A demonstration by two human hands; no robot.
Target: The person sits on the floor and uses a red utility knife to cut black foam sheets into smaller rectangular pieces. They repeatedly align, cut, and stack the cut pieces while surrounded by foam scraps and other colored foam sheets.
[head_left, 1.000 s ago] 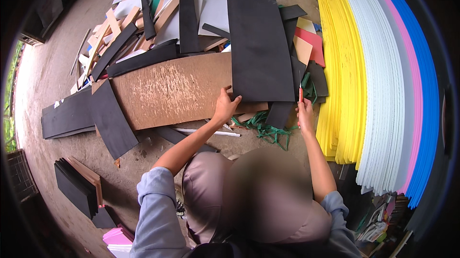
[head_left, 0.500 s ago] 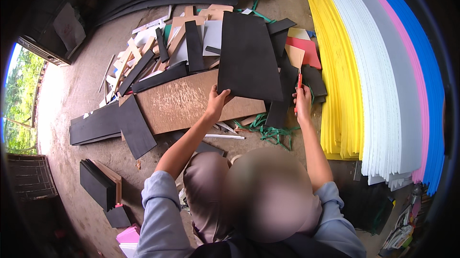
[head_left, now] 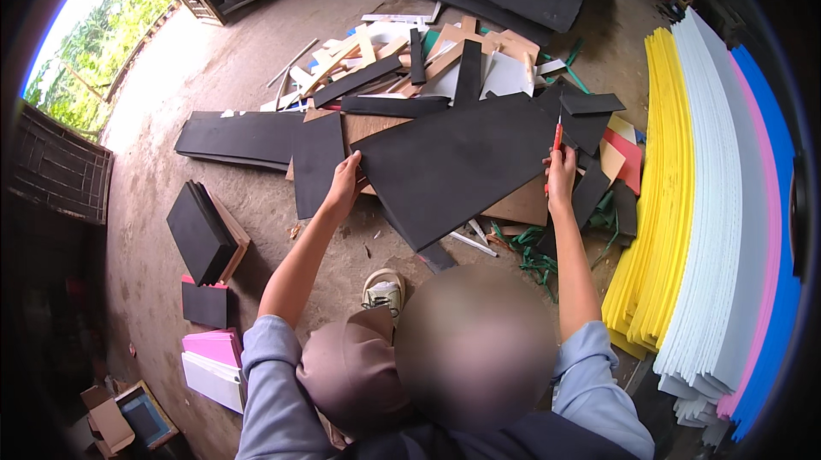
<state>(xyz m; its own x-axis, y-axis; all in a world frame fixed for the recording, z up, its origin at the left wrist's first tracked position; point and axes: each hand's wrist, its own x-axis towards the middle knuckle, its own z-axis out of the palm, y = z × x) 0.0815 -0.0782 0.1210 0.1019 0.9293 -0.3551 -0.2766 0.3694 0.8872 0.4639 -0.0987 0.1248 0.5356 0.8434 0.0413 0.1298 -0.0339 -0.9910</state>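
A large black foam sheet (head_left: 466, 171) is held up, tilted, over a worn brown board (head_left: 520, 205). My left hand (head_left: 344, 182) is closed on the sheet's left edge, thumb on top. At the opposite edge, my right hand (head_left: 560, 178) is wrapped round a red-handled cutting tool (head_left: 558, 137) with a thin point upward. Whether its fingers also grip the sheet, I cannot tell. Under the sheet's left side lies a smaller black foam piece (head_left: 318, 165) across the board's end.
Behind the board is a heap of foam offcuts (head_left: 368, 58). Tall stacks of yellow sheets (head_left: 654, 203) and white sheets (head_left: 705, 203) stand at the right. Black blocks (head_left: 201, 233) and pink sheets (head_left: 214, 346) lie on the floor at left. Green strapping (head_left: 537, 268) is tangled near my right forearm.
The black foam sheet has swung from upright to lying slantwise between my hands, closer to me. My view has turned to the left. Both hands keep their holds.
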